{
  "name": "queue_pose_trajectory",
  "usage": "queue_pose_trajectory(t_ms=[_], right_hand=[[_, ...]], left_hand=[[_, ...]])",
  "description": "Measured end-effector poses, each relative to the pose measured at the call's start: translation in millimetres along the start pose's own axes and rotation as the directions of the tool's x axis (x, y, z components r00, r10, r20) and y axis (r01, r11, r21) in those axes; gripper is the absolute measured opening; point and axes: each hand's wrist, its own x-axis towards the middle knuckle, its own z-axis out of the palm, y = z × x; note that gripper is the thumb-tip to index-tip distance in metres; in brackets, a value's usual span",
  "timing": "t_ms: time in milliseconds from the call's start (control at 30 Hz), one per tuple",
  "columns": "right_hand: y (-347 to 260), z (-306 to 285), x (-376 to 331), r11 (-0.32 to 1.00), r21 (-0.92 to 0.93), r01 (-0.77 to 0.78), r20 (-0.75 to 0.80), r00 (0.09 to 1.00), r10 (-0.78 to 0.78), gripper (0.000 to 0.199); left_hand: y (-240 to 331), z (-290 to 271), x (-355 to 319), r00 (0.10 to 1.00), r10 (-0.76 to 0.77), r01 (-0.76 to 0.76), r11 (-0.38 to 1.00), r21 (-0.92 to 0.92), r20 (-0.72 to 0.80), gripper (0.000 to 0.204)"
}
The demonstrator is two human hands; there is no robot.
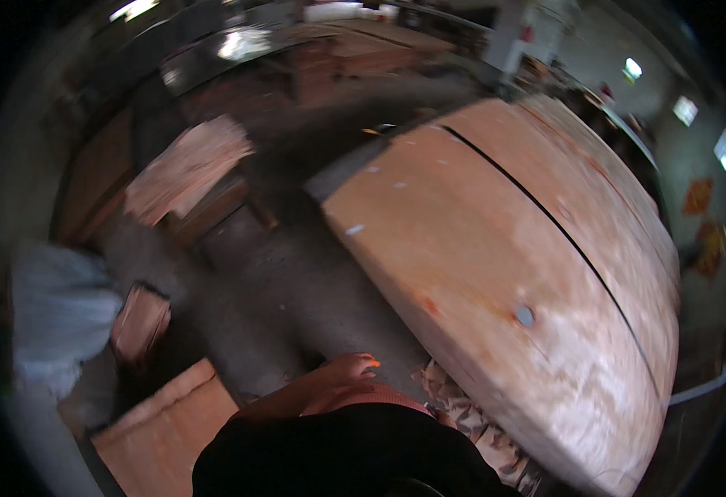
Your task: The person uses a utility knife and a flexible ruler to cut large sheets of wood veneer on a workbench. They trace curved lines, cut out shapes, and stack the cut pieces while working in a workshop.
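Note:
My left hand (353, 366) is low in the middle, its forearm coming in from the lower left. Its fingers look closed around a small orange object (372, 361), too blurred to name. To the right of the hand, and apart from it, lies a large stack of pale wood veneer sheets (462, 224). A black strip (545, 211) runs across the top sheet, which also shows a round grey spot (524, 316) and several small white patches. My right hand does not show.
Torn veneer scraps (483, 431) lie along the stack's near side. At the left, more veneer (193, 166) rests on a low wooden stand. A grey-blue cloth-like bundle (60, 311), a small wood pile (141, 323) and a veneer stack (164, 431) stand at the lower left.

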Motion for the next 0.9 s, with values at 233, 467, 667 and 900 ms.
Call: queue_pose_trajectory(t_ms=[233, 467, 667, 900], right_hand=[[-173.6, 20.8, 125.7, 0.967, -0.247, -0.065, 0.156, 0.982, 0.106, 0.033], [-281.9, 67.0, 197.4, 0.867, -0.467, 0.175, 0.303, 0.952, -0.029, 0.03], [-453.8, 139.7, 322.1, 0.996, 0.046, -0.081, 0.339, 0.939, 0.061, 0.022], [-601.7, 218.1, 432.7, 1.0, 0.022, 0.015, 0.491, 0.871, -0.024, 0.026]], left_hand=[[-125.2, -49.5, -48.0, 0.992, -0.051, 0.049, 0.999, -0.02, -0.116, 0.033], [-252.0, -155.3, -149.9, 0.934, -0.335, 0.337, 0.942, -0.009, -0.124, 0.027], [-326.6, -239.5, -239.6, 0.701, -0.713, 0.713, 0.7, 0.045, -0.026, 0.03], [-404.4, -260.9, -241.5, 0.644, -0.726, 0.709, 0.685, -0.167, -0.242, 0.035]])
